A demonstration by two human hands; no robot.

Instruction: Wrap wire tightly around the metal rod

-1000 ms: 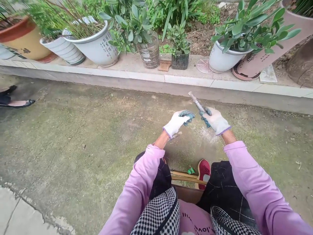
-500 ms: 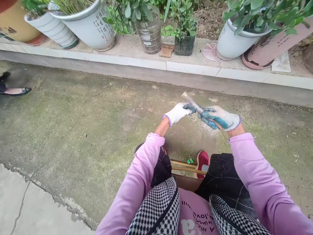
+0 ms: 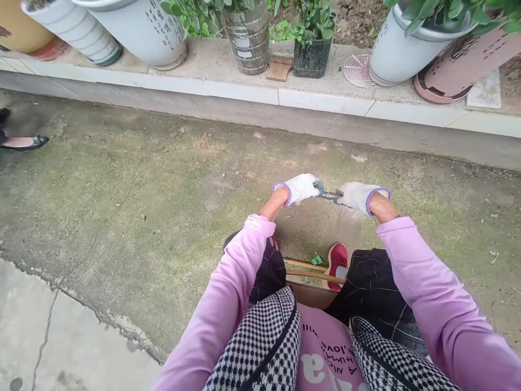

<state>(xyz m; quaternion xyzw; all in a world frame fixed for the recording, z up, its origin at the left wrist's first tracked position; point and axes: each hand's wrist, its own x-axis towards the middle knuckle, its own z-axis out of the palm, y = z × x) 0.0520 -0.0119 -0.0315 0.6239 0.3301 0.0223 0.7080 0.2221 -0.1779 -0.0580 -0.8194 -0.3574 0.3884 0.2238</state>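
Note:
Both my hands wear white knit gloves with blue-green coated palms and purple cuffs. A short stick wound with silvery wire (image 3: 329, 195) spans the gap between them, held level above the ground. My left hand (image 3: 302, 188) is closed on its left end, back of the glove upward. Around the other end is my right hand (image 3: 358, 196), also closed and turned knuckles up. Only a small middle stretch of the stick shows; the gloves hide both ends.
Ahead runs a low tiled ledge (image 3: 321, 102) bearing several potted plants, including a white pot (image 3: 142, 32) and a dark square pot (image 3: 312, 56). Wooden bars (image 3: 307, 274), a green wrapper (image 3: 317, 260) and my red shoe (image 3: 337, 263) are below. Another person's black shoe (image 3: 38, 142) stands at left.
The stick has gone from slanting upward with its pale end showing to lying level between my hands. My right hand has rolled over, palm down. The view has tilted slightly downward.

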